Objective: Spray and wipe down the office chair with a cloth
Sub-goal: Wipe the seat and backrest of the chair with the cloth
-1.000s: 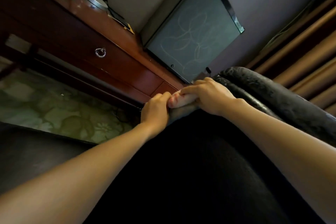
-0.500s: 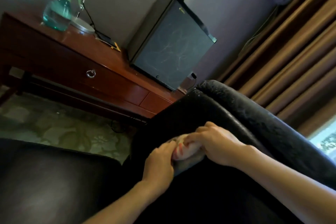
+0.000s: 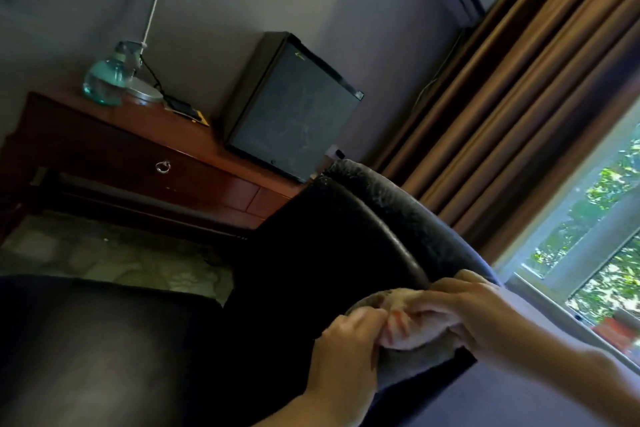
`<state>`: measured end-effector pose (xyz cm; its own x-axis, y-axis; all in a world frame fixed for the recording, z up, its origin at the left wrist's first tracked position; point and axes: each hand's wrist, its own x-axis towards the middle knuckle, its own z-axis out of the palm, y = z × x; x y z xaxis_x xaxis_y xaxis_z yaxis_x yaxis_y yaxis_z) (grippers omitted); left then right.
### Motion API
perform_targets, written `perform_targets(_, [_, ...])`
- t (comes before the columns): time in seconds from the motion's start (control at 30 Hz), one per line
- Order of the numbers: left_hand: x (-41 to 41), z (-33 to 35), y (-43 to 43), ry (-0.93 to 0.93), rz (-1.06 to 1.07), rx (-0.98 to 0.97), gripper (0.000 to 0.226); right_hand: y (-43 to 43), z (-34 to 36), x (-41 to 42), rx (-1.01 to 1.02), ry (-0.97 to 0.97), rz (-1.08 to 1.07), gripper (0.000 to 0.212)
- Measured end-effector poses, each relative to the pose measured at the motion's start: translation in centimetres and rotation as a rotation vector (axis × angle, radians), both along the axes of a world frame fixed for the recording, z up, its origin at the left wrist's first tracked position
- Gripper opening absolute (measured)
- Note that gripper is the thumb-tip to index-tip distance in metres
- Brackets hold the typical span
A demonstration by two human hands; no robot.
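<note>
I've slid the cloth [image 3: 408, 326] lower along the chair [image 3: 346, 236]; my left hand [image 3: 346, 354] and right hand [image 3: 485, 315] both grip it.

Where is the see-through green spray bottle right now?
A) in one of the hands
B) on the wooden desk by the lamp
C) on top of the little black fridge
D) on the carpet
B: the spray bottle stands on the wooden desk beside the lamp base, while the left hand and the right hand both grip the cloth.
</note>
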<state>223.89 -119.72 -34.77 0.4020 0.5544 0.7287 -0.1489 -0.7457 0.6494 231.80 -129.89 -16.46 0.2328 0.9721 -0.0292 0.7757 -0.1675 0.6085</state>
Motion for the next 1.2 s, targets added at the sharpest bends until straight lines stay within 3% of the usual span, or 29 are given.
perform_targets(0.1, [0.2, 0.5, -0.2, 0.062, 0.046, 0.068, 0.036, -0.4, -0.1, 0.8, 0.026, -0.008, 0.050, 0.069])
perform_targets(0.23, [1.2, 1.2, 1.6, 0.138, 0.078, 0.098, 0.063, 1.5, 0.5, 1.0, 0.057, 0.066, 0.153, 0.055])
perform_targets(0.5, [5.4, 2.2, 8.8, 0.110, 0.109, -0.073, 0.042, 9.9, 1.0, 3.8, 0.127, 0.092, 0.152, 0.047])
perform_targets(0.83, [9.2, 3.9, 23.0, 0.099, 0.274, -0.219, 0.033, 26.1, 0.0, 9.2, 0.216, -0.006, 0.234, 0.037])
perform_targets(1.0, [11.0, 4.8, 30.5, 0.111, 0.335, -0.237, 0.037, 33.5, 0.2, 10.7, 0.288, 0.016, 0.244, 0.038])
perform_targets(1.2, [12.1, 5.5, 35.2, 0.196, 0.263, -0.215, 0.044, 36.9, 0.4, 11.8, 0.293, 0.003, 0.193, 0.040])
